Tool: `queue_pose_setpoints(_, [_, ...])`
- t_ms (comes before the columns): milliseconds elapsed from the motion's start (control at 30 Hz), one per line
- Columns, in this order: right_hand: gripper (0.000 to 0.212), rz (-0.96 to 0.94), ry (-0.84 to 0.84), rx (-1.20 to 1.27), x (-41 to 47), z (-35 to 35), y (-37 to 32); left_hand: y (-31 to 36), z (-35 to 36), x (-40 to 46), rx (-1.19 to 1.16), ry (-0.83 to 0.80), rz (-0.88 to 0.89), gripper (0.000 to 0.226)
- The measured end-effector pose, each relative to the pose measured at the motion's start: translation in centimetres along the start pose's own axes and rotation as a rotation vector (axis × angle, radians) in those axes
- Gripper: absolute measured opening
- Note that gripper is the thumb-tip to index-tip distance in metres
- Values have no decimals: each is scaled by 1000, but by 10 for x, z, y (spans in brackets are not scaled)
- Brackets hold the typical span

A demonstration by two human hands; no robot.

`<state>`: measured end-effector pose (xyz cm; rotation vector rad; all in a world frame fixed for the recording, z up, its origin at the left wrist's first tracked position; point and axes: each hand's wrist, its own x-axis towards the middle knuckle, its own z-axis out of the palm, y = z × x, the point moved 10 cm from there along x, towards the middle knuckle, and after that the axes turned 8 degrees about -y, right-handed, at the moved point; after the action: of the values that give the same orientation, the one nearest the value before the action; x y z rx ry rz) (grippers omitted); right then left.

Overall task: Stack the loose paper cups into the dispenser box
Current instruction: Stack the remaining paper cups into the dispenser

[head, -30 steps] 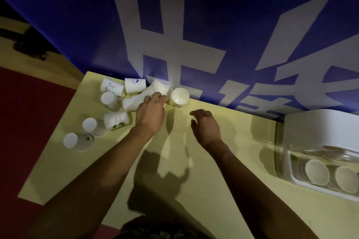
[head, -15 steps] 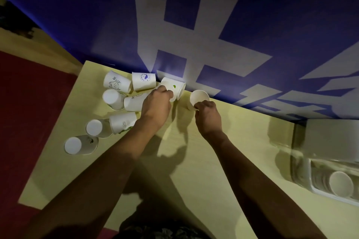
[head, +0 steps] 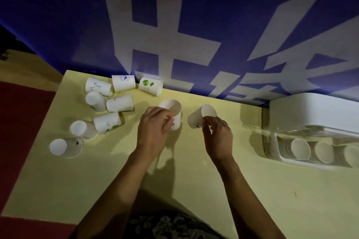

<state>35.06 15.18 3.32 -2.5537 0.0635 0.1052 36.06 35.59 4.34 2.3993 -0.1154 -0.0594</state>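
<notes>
My left hand (head: 154,132) pinches the rim of a white paper cup (head: 173,109) held above the middle of the yellow table (head: 97,180), mouth towards me. My right hand (head: 218,136) pinches a second white cup (head: 202,115), tilted with its mouth up and right. Several loose cups lie in a cluster at the table's far left, among them one with green dots (head: 151,85) and one upside down (head: 65,146). The white dispenser box (head: 310,116) sits at the right edge, with rows of nested cups (head: 300,149) showing in its open front.
A blue banner with large white characters (head: 174,25) hangs right behind the table's far edge. Red floor (head: 19,122) lies past the left edge. The table's near part holds only my forearms and their shadows.
Both hands lifted a cup each from the back cluster and drew them towards me, to the table's middle. The view shifted so the dispenser box shows more fully.
</notes>
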Motion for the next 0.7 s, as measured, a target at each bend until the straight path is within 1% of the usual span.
queue_pose_setpoints(133, [14, -25, 68, 11, -31, -41, 22, 37, 23, -20, -142, -43, -1, 4])
queue_pose_setpoints(267, [12, -15, 125, 45, -57, -80, 60, 72, 45, -34, -344, -37, -75, 4])
queue_pose_setpoints(333, [11, -6, 151, 60, -66, -98, 82, 92, 60, -40, -405, -35, -94, 5])
queue_pose_setpoints(400, [10, -3, 171, 62, -74, -116, 104, 114, 75, -44, -413, -26, -86, 5])
queue_pose_setpoints(533, [5, -9, 186, -2, -89, -154, 150, 169, 111, -48, -341, -7, -25, 5])
queue_pose_setpoints(700, [9, 12, 240, -27, -101, -206, 219, 257, 164, -51, -297, -29, 101, 8])
